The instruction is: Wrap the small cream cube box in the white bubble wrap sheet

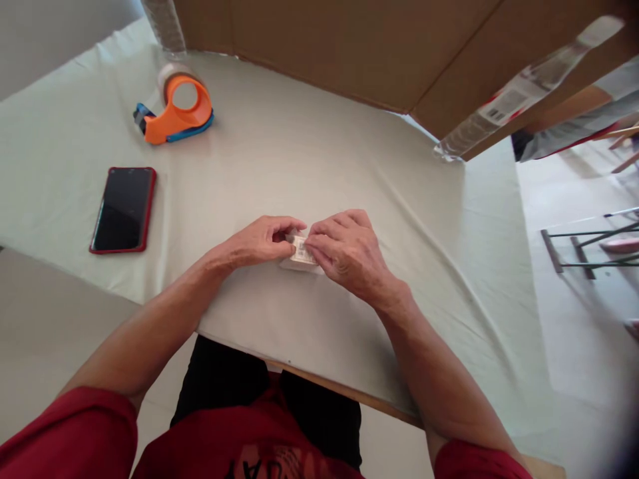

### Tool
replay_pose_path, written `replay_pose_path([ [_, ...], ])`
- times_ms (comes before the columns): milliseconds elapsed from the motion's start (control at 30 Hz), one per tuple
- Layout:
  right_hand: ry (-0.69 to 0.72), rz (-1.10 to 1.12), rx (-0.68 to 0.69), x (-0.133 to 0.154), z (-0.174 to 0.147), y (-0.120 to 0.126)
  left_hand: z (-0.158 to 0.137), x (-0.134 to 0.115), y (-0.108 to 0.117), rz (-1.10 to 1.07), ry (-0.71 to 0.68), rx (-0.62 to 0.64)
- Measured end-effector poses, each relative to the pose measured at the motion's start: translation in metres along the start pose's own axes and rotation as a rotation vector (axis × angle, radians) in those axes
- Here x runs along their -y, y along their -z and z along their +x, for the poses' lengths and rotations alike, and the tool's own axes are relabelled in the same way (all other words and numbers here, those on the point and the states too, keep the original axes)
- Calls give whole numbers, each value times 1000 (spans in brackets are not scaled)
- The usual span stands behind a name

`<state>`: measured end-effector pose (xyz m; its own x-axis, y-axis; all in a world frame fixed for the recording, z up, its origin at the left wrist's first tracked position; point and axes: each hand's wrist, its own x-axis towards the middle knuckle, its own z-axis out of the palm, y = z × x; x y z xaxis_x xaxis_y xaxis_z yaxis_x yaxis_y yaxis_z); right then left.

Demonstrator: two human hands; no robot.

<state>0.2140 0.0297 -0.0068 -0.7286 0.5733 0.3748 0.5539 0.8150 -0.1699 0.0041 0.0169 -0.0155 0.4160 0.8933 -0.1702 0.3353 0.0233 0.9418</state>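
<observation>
A small white packet with printed markings (pixel 301 251) lies on the cloth-covered table in front of me, and its exact kind is hard to make out. My left hand (pixel 259 241) grips its left end between thumb and fingers. Over its right end, my right hand (pixel 345 249) has thumb and fingertips pinched on it. The fingers hide both ends of the packet. A clear or whitish edge shows beneath it.
To the left lie a phone in a red case (pixel 124 210) and an orange tape dispenser (pixel 182 110). A large cardboard box (pixel 319 50) with clear tape stands at the back. Beyond the table's right side are a person's arm (pixel 574 110) and a metal frame (pixel 582 253).
</observation>
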Motion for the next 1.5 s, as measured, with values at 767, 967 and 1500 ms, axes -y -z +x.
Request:
replay_pose_path([
  [767, -521, 513, -296, -34, 23, 24, -2, 5, -5, -352, -131, 149],
  [967, -639, 410, -280, -78, 36, 1, 9, 20, -13, -367, -23, -57],
  [1500, -805, 66, 91, 8, -1, 11, 11, 10, -17, -463, 103, -276],
])
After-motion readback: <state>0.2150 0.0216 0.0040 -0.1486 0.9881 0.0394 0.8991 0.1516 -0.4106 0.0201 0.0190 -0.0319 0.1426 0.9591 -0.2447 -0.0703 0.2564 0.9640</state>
